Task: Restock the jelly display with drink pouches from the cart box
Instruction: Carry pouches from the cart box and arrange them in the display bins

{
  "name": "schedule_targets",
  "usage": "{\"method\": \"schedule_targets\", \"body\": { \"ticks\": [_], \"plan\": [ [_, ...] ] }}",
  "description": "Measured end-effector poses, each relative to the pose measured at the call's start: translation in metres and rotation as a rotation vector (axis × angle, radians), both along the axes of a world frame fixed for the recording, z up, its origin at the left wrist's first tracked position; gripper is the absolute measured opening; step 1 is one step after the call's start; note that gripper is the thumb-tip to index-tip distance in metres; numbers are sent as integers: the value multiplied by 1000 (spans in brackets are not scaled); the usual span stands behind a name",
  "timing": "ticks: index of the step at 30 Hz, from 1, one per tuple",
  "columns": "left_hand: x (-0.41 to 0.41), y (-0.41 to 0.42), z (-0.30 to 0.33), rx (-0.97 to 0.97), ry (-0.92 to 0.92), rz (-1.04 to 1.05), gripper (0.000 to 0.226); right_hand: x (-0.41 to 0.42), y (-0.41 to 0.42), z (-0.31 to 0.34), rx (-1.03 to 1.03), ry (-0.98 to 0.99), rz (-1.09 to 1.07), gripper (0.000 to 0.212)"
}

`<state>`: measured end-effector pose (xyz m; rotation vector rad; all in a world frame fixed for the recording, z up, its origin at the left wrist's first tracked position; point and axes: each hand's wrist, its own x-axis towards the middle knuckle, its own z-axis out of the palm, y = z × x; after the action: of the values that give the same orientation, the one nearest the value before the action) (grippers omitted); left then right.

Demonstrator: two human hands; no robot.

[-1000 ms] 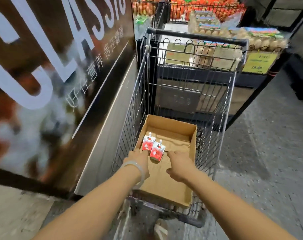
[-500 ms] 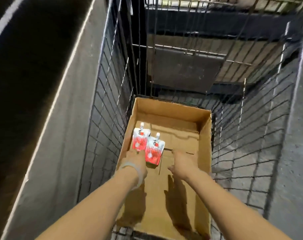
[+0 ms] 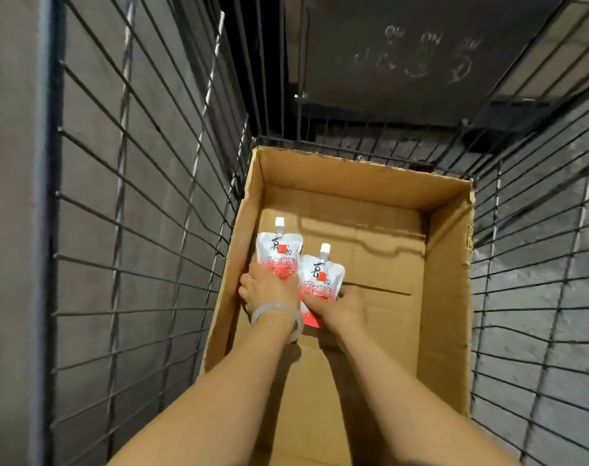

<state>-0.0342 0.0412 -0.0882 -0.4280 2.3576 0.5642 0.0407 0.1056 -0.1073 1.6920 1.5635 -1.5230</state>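
Inside corrugated cardboard box, two glossy spouted pouches

Single head-worn view, wide-angle. The camera looked steeply down from above the near end of a wire shopping cart into an open cardboard box on its floor. It faced forward along the cart toward the far wire end, close enough that both forearms entered from the bottom edge. The cart walls bowed outward at the margins. No second view was available for overlap.
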Motion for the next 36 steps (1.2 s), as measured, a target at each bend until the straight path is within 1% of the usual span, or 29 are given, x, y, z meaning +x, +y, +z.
{"method": "schedule_targets", "body": {
  "ticks": [1, 2, 3, 4, 5, 6, 7, 8, 9, 10, 11, 12, 13, 15, 16, 19, 23, 25, 27, 31, 33, 36],
  "plan": [
    [1, -2, 0, -2, -37, 4, 66, 4, 1, -2, -29, -12, -10, 41],
    [2, -6, -2, 5, -93, 10, 58, 7, 3, -1, -58, -13, -31, 28],
    [4, -13, -6, 11, -197, 22, 38, 11, 6, -1, -66, -27, -53, 21],
    [7, -17, -4, 30, -322, 20, 18, 14, 10, 2, -59, -33, -61, 18],
    [11, -22, -4, 50, -404, 35, 26, 17, 13, 5, -48, -47, -40, 17],
    [12, -24, -5, 52, -436, 13, 35, 20, 14, 7, -28, -60, -11, 20],
    [13, -24, -2, 66, -410, 9, 33, 21, 15, 12, -9, -63, 8, 25],
    [11, -21, 6, 74, -368, 8, 25, 24, 15, 16, 3, -46, 17, 27],
    [11, -18, 13, 96, -328, 14, 19, 25, 16, 24, 0, -20, 5, 23],
    [11, -16, 24, 132, -312, 18, 20, 27, 18, 32, -8, 7, -8, 18],
    [11, -15, 34, 179, -310, 31, 26, 28, 19, 42, -11, 33, -16, 16],
    [12, -17, 42, 227, -309, 45, 32, 28, 22, 53, -12, 73, -17, 18],
    [13, -19, 53, 269, -295, 45, 32, 28, 25, 65, -9, 117, -9, 20],
    [16, -22, 85, 357, -277, 75, 20, 29, 30, 91, 3, 200, 9, 20],
    [16, -24, 101, 414, -276, 114, 22, 30, 31, 107, 5, 237, 11, 19],
    [20, -26, 149, 608, -203, 124, 31, 34, 35, 148, 6, 358, -6, 33],
    [38, -34, 213, 747, -79, 162, 44, 47, 32, 212, 2, 531, 12, 34],
    [57, -40, 245, 793, -15, 146, 38, 59, 28, 243, -9, 612, 79, 33],
    [84, -48, 275, 816, 52, 174, 33, 77, 23, 273, -22, 684, 148, 27],
    [151, -80, 314, 833, 127, 303, 27, 124, 4, 321, -45, 801, 326, 27],
    [188, -101, 330, 885, 143, 425, 22, 148, -9, 341, -77, 829, 404, 27],
    [237, -135, 353, 871, 238, 547, 22, 176, -35, 364, -127, 839, 540, 26]
  ]
}}
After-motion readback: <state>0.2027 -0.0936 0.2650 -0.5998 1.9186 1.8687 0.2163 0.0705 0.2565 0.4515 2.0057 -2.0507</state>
